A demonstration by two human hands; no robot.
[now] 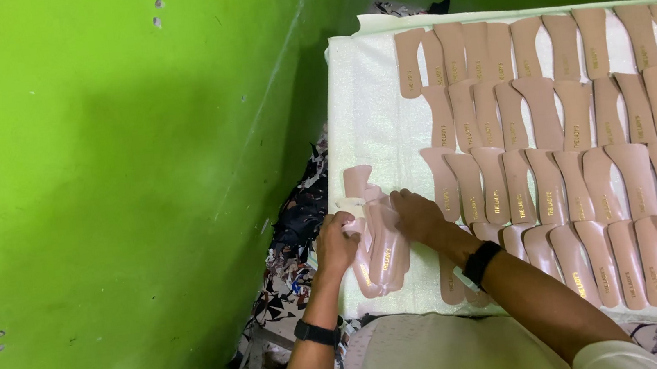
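Note:
A stack of several pink-beige shoe insole pieces (381, 244) lies at the left end of a white foam-covered table (374, 113). My left hand (337, 241) grips the stack's left edge, fingers curled around it. Flat on the stack's right side rests my right hand (418, 214), pressing it. Both wrists wear black bands. Across the table to the right, many more insole pieces (573, 157) lie in overlapping rows, each with a small gold print.
A bright green wall (113, 176) runs close along the table's left side. In the gap below lie dark patterned scraps (293, 238). The table's near edge meets my pale trousers (431, 358).

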